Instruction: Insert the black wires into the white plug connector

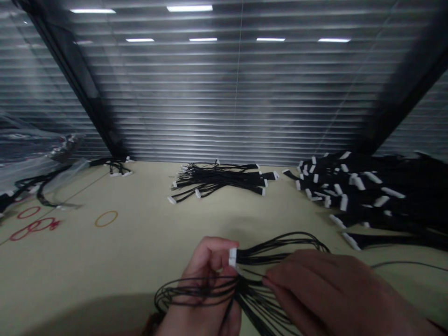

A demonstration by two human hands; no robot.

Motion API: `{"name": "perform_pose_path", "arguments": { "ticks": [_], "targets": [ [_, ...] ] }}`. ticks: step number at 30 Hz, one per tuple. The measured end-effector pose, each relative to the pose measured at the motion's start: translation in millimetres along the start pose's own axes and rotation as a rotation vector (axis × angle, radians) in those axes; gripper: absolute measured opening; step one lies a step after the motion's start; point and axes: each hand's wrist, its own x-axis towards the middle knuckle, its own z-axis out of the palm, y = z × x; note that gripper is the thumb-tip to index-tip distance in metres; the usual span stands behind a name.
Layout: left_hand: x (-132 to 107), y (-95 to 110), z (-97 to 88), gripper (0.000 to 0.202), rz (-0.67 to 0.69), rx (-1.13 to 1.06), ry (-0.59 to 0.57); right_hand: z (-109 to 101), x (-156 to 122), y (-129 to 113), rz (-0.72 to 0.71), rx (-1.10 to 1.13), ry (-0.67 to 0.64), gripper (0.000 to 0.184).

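Note:
My left hand [206, 284] is closed around a white connector [233, 257] with black wires running out of its right side. Loops of thin black wire [196, 293] pass across that hand and fan out below it. To the right, my right hand [325, 289] is closed, its thumb and fingertip pinching a thin black wire [255, 273] just below the connector. The wire's tip lies close to the connector's lower edge; whether it touches cannot be made out. Parts of the wire bundle are hidden behind both hands.
A bundle of black cables [227, 177] with white plugs lies at the table's back. A large pile of similar cables [381, 191] is at right. At left are a clear plastic bag [31, 154], red rubber bands [33, 227] and a yellow rubber band [106, 218]. Window blinds [217, 93] stand behind.

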Motion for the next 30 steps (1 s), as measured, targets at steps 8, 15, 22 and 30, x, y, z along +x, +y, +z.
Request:
{"name": "perform_pose_path", "arguments": {
  "ticks": [8, 15, 22, 30],
  "targets": [
    [-1.0, -3.6, -1.3, 0.023, 0.028, 0.007, 0.063, -5.5, 2.1, 0.6, -0.014, -0.037, 0.037, 0.045],
    [2.6, -2.8, 0.7, 0.025, 0.068, -0.001, 0.042, -4.5, 7.2, -0.5, -0.010, 0.005, 0.082, 0.052],
    [3.7, -7.8, 0.4, 0.026, 0.060, -0.065, 0.036, -3.6, 6.4, 0.1, -0.033, 0.011, 0.038, 0.054],
    [1.6, -8.3, 0.5, 0.020, 0.045, -0.121, 0.004, -4.3, 7.0, 0.2, -0.002, 0.027, 0.012, 0.048]
  ]
}}
